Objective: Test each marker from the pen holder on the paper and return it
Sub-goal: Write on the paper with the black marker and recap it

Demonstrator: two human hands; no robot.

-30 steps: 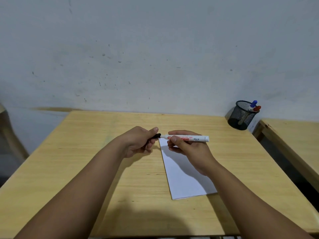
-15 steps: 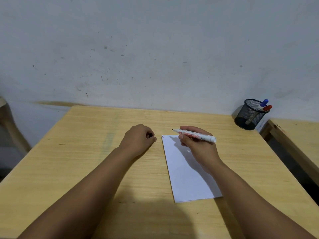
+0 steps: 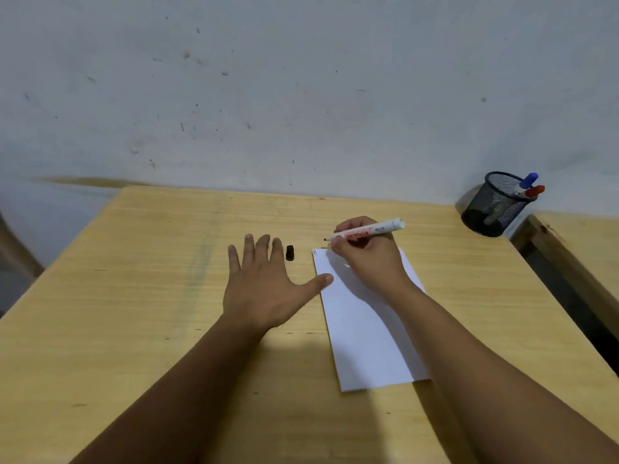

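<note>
Presently: uncapped marker (image 3: 366,231) in right hand (image 3: 366,259), tip poised at the far left corner of the paper (image 3: 365,329).
Left hand (image 3: 259,286) spread flat on the tabletop (image 3: 134,296), fingers wide, holding nothing, thumb touching the paper's edge; black cap (image 3: 290,253) lying just beside its fingertips. Mesh pen holder (image 3: 495,204) at far right, well apart, containing blue-capped and red-capped markers.

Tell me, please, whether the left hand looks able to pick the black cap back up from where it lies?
Probably yes. The cap lies on the table just beside the fingertips of the open left hand, with nothing between them.
</note>
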